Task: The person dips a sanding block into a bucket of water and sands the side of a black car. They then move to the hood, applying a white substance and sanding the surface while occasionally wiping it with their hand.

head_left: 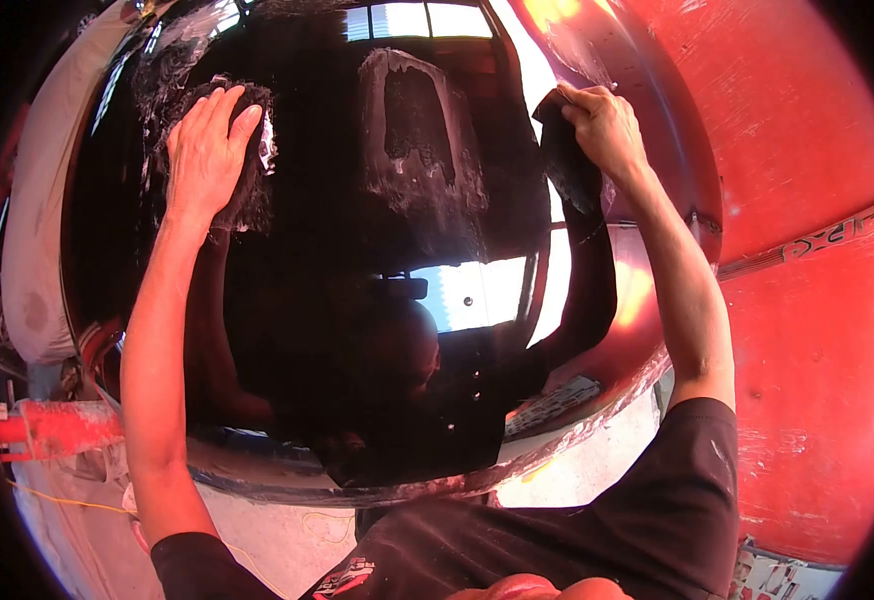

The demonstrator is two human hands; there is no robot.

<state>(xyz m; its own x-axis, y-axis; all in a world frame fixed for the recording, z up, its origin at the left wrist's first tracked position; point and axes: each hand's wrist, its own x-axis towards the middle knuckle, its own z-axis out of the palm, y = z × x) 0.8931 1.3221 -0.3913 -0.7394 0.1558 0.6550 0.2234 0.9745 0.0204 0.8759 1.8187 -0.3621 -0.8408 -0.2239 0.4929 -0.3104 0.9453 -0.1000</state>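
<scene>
A glossy black curved car panel [307, 270] lies below me, reflecting windows and my body. My left hand [207, 150] rests flat on a dull, scuffed patch at the panel's left side, fingers stretched and thumb apart; whether anything is under the palm is hidden. At the panel's right side my right hand [597, 115] is closed in a pinch. A dark, thin sheet-like piece [552, 103] shows at its fingertips; its kind is not clear. Between the hands is a second dull patch [372, 120] with a pale, smeared outline.
Large red panels [797, 120] stand to the right, with a dark lettered strip [822, 243] across them. A pale cover [42, 230] lies along the left edge. Lower left are a red bar [57, 430] and a yellow cord [67, 497] on the floor.
</scene>
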